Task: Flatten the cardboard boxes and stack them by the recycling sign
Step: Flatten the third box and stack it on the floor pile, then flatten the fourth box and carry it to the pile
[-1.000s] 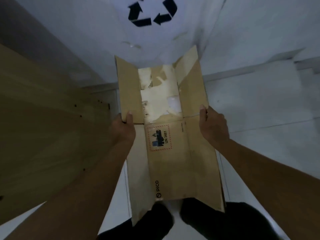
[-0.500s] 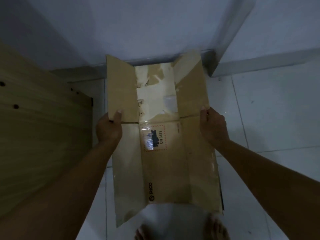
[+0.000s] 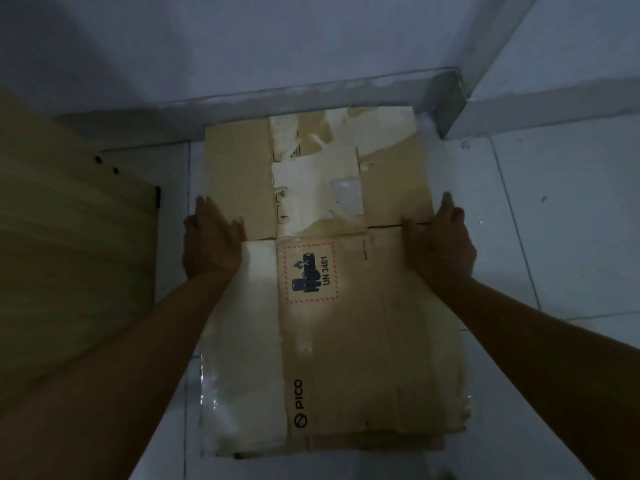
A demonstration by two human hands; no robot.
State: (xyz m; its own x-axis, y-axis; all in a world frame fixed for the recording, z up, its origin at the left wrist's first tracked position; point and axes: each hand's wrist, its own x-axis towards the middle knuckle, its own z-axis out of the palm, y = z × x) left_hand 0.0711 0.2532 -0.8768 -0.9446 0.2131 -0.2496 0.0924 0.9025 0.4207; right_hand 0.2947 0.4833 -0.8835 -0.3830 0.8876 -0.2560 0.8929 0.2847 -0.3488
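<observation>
Pale tiled floor (image 3: 554, 237) across the lower view, meeting a white wall (image 3: 277, 46) at a grey skirting (image 3: 311, 95). Wall corner (image 3: 450, 109) jutting out at upper right. Wooden panel (image 3: 69, 254) filling the left side, standing close beside the box, with small dark holes near its far corner.

Flattened cardboard box (image 3: 346, 341) lying on the floor, far edge close to the skirting, left of the wall corner. Edges of more cardboard peeking out underneath along its near and right sides, so apparently resting on a stack; cannot tell how many layers. Far flaps spread open and flat, inner faces patched with torn white paper and label remnants. Clear tape curling off the near left edge.

Left hand (image 3: 211, 240) pressed on the box's left edge at the fold line between flap and body, fingers (image 3: 204, 211) extended and held together, thumb spread toward the middle, gripping nothing. Right hand (image 3: 440, 244) on the right edge at the same fold line, fingers long and narrow along the outside, thumb over the top face; cannot tell whether pinching the edge or only pushing down on it.

Red-hatched battery label (image 3: 310, 271) reading UN 3481 between the hands, just nearer than the fold. PICO logo (image 3: 298, 401) printed near the box's near edge.
</observation>
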